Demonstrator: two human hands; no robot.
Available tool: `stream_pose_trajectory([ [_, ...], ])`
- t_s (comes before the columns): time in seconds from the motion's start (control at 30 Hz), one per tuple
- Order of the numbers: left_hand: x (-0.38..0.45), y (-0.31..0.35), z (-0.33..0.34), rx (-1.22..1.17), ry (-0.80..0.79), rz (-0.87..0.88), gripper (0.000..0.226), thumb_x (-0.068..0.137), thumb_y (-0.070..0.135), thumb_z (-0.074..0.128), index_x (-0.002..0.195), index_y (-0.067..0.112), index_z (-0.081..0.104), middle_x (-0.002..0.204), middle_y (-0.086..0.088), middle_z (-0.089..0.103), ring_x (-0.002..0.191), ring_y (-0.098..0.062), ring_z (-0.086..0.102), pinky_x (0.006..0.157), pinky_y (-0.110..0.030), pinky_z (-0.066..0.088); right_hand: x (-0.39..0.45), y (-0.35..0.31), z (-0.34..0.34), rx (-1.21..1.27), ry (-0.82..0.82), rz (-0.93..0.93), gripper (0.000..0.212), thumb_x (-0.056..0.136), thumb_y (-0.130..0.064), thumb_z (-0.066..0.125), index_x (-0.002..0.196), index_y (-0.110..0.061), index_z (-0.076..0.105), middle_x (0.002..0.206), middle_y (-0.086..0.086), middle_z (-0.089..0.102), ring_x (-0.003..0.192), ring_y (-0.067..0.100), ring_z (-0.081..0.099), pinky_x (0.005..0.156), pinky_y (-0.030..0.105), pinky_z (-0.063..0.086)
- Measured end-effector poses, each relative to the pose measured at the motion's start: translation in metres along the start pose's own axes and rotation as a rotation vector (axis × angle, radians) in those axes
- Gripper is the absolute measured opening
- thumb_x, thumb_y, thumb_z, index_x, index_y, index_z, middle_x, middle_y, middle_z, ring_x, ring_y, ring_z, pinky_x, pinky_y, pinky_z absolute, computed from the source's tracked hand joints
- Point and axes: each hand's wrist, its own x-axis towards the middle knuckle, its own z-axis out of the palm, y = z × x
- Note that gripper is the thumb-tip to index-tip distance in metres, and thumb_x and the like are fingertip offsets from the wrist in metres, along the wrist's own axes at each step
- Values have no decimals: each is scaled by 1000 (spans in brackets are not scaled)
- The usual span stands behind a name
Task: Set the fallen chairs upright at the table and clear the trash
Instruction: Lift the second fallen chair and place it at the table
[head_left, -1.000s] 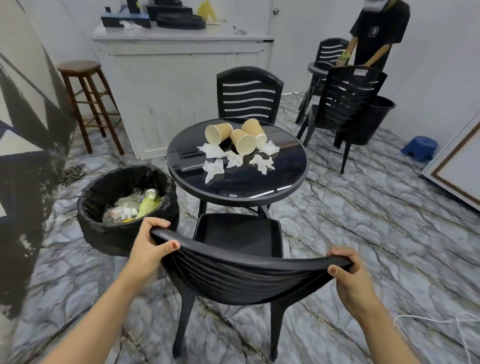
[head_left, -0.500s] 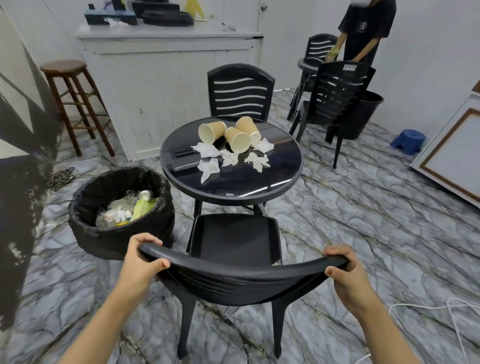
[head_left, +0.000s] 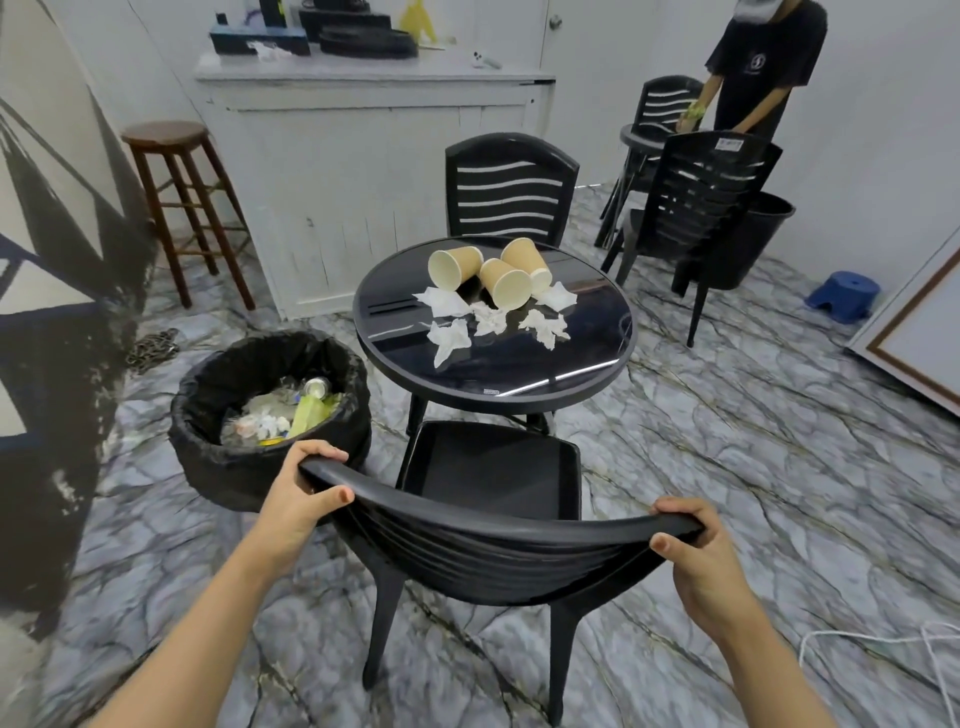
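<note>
Both hands, left (head_left: 296, 499) and right (head_left: 698, 558), are gripping the upright chair (head_left: 488, 530); next, clearing cups (head_left: 493, 270) and tissues (head_left: 449, 335) off the tabletop (head_left: 587, 343).

A round black table with a glossy glass-like top (head_left: 582, 358) stands on a grey marble-patterned floor (head_left: 753, 467). On the table's far half lie three tan paper cups, all tipped on their sides: one (head_left: 454, 266) toward the left edge, one (head_left: 505, 283) in the middle with its mouth facing the near edge, one (head_left: 525, 262) just behind it to the right. In front of the cups lie five crumpled white paper napkins (head_left: 450, 336), strung from left to right. The near half of the tabletop is bare.
</note>
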Motion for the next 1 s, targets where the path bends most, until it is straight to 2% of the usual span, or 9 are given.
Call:
stream_pose_trajectory([
  [0.1,-2,3,-2,-15,-22,-17,81,25,60,87,87,21,52,100,-4,51,85,-10,53,65,-13,50,-5,-6,2,-36,-39,16,27,60,5,71,73,-18,65,76,-1,64,63,2,61,59,16,52],
  [0.17,-1,3,-4,-19,-44,-39,81,24,58,88,87,21,52,102,-5,52,86,-12,54,66,-13,51,-5,-9,0,-110,-64,44,41,44,-19,90,76,-19,64,78,0,64,66,6,61,61,18,52],
  [0.27,-1,2,-7,9,-56,-60,77,26,59,88,86,24,54,105,-5,53,91,-16,53,69,-13,51,-9,-14,1,-179,-47,89,42,35,-27,90,70,-27,68,85,7,61,72,12,61,66,24,52],
  [0.4,-3,5,-7,38,-55,-86,78,26,60,87,88,26,55,110,-6,55,96,-15,54,73,-14,51,-13,-21,4,-205,-24,105,78,20,-53,90,84,-17,64,96,10,61,82,18,60,73,30,48],
  [0.57,-3,14,-12,154,-101,-190,89,29,66,83,105,30,54,121,4,56,118,-17,49,100,-36,40,-16,-32,3,-303,-63,175,84,22,-57,87,91,-16,63,121,5,58,108,16,55,79,26,45],
  [0.67,-4,22,-17,277,-135,-283,94,33,69,80,116,39,49,131,7,49,128,-19,41,110,-47,33,-21,-46,1,-411,-145,235,83,29,-62,84,101,-28,63,123,0,55,113,18,51,88,32,44],
  [0.8,-12,37,-17,455,-90,-319,110,33,79,72,129,39,38,140,3,39,132,-20,36,110,-43,33,-20,-72,22,-672,-148,134,43,72,-29,76,108,-38,54,124,-10,47,115,7,38,94,33,31],
  [0.9,-20,49,-18,549,-70,-264,101,34,85,65,122,44,38,140,4,43,130,-15,39,109,-38,35,-13,-84,66,-816,-112,-123,40,79,-21,69,111,-35,49,114,-10,48,111,6,40,91,27,30],
  [1.0,-31,65,-22,625,-54,-231,88,46,83,61,122,45,37,138,8,44,127,-9,39,104,-30,35,-2,-84,121,-847,-332,-257,47,80,-29,67,122,-35,46,123,-18,48,117,1,40,98,25,32],
])
